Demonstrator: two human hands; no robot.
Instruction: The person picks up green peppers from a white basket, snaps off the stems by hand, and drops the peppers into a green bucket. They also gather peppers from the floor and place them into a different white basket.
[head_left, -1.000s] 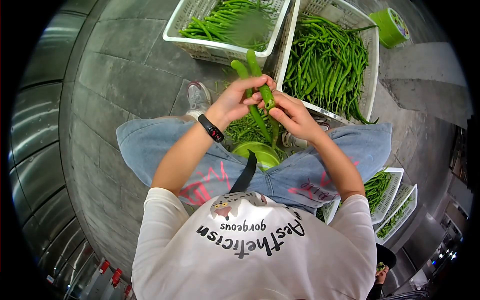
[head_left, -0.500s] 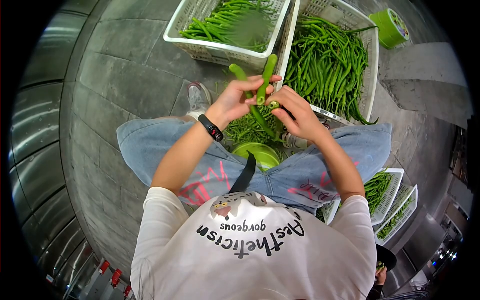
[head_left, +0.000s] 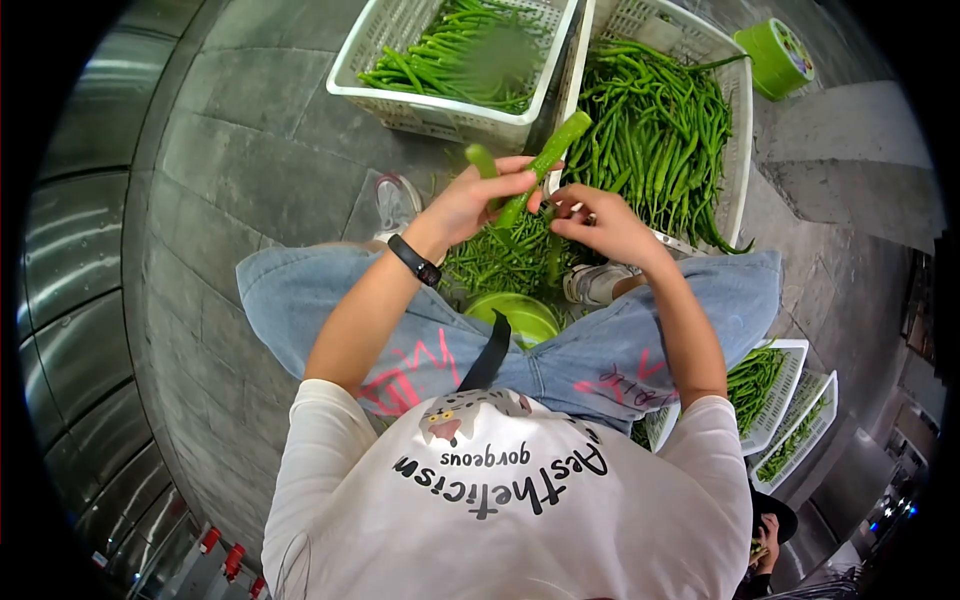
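At the upper centre of the frame, apparently mid-handling, gripping two long green peppers (head_left: 543, 163) between the curled, closed fingers of the left hand (head_left: 465, 207), above a loose green heap (head_left: 490, 262). Just right of them, holding the right hand (head_left: 615, 230) with fingers bent inward, impossible to tell whether around anything, near the white crate (head_left: 742, 160). Probably calling for a light pinch and steady support of the peppers.

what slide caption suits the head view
Left hand holding long green peppers, right hand close by, a white crate of more peppers ahead.
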